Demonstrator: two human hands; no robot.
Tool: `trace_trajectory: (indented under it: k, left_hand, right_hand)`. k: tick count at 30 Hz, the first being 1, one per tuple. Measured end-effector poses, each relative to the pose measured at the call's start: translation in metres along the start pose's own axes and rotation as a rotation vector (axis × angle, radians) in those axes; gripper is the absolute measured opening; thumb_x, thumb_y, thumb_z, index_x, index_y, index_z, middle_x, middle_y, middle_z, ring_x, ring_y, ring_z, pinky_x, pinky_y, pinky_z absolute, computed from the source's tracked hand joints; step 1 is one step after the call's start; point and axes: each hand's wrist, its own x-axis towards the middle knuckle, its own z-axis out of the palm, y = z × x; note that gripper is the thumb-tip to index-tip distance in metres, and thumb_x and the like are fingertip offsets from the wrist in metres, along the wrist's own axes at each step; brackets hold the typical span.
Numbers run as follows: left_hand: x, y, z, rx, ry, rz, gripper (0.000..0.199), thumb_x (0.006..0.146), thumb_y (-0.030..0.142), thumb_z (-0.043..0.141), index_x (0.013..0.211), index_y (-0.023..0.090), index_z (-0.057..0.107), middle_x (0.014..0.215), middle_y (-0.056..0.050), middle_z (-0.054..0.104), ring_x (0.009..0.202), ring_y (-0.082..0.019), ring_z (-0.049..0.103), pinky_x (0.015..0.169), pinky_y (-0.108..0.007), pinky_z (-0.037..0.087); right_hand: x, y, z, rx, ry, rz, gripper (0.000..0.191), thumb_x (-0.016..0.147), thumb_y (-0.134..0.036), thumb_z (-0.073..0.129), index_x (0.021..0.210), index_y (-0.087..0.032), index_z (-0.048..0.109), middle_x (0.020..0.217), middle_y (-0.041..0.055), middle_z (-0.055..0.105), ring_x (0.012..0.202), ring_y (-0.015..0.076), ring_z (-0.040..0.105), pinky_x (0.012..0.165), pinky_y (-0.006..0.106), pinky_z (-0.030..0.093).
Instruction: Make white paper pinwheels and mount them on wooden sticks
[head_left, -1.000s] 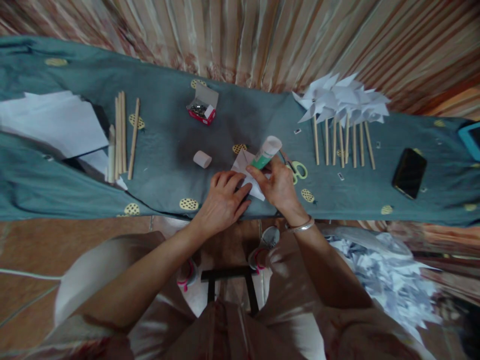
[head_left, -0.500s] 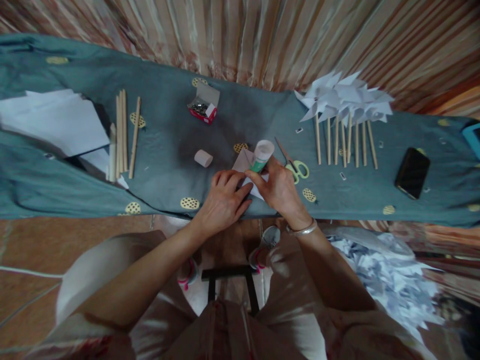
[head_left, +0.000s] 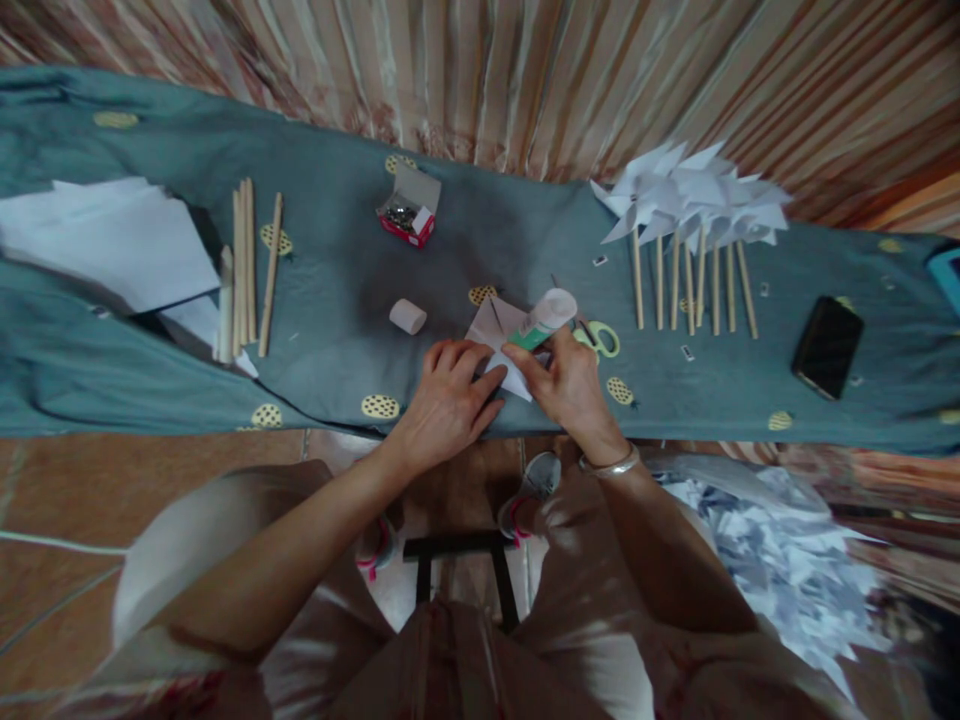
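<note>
A white paper square with slits lies on the cloth in front of me. My left hand rests on its left part, fingers spread and pressing it down. In my right hand is a green and white glue stick, tilted with its lower end at the paper; the tip is hidden by my fingers. The white glue cap lies off to the left. Just beyond my right hand are scissors with light green handles, partly covered by the hand and glue stick.
Paper pinwheels on wooden sticks lie at the right, near a black phone. A red box of small metal pieces stands open at the back. Wooden sticks and white sheets lie left. A bag of paper pieces sits below right.
My right hand has moved slightly right, and the glue stick now leans further to the right, baring more of the paper. My left hand stays in place.
</note>
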Motion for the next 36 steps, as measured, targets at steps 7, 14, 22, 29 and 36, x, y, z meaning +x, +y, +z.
trace_trajectory:
  k: [7,14,22,29,36]
  left_hand:
    - [-0.001,0.0,0.001,-0.006,0.015,0.001,0.036,0.096,0.034,0.05,0.123,0.015,0.065,0.128,-0.018,0.057,0.121,-0.035,0.047,0.101,-0.057,0.037]
    - [-0.001,0.0,0.0,0.042,0.005,0.013,0.036,0.097,0.034,0.049,0.122,0.014,0.065,0.127,-0.018,0.057,0.12,-0.035,0.048,0.101,-0.056,0.038]
    - [0.0,0.001,0.0,0.033,0.005,0.018,0.036,0.096,0.033,0.05,0.122,0.012,0.065,0.127,-0.019,0.057,0.12,-0.035,0.047,0.102,-0.056,0.037]
    - [0.0,0.0,0.0,0.049,0.016,0.021,0.037,0.097,0.034,0.05,0.122,0.012,0.066,0.127,-0.019,0.058,0.12,-0.035,0.048,0.102,-0.056,0.038]
    - [0.001,0.001,0.0,0.04,0.011,0.012,0.036,0.096,0.033,0.051,0.122,0.014,0.066,0.127,-0.018,0.059,0.12,-0.035,0.049,0.103,-0.057,0.038]
  right_hand:
    - [0.001,0.003,-0.002,0.01,0.043,0.065,0.037,0.087,-0.059,0.059,0.087,-0.022,0.057,0.073,0.0026,0.067,0.063,0.0187,0.059,0.062,0.031,0.045]
    - [0.005,0.006,-0.001,0.065,0.041,0.075,0.034,0.086,-0.056,0.061,0.09,-0.022,0.058,0.076,0.0026,0.067,0.069,0.0207,0.063,0.065,0.033,0.046]
    - [0.011,0.005,0.001,0.035,0.035,0.063,0.034,0.087,-0.053,0.062,0.094,-0.02,0.06,0.075,0.0015,0.065,0.066,0.0183,0.06,0.064,0.032,0.045]
    - [0.016,0.0,0.004,0.02,0.049,0.033,0.034,0.087,-0.054,0.063,0.089,-0.021,0.059,0.071,0.0005,0.063,0.065,0.0181,0.059,0.062,0.031,0.043]
    - [0.013,-0.003,0.005,0.047,0.008,0.032,0.041,0.087,-0.062,0.059,0.091,-0.021,0.06,0.072,0.0033,0.068,0.067,0.02,0.064,0.064,0.032,0.047]
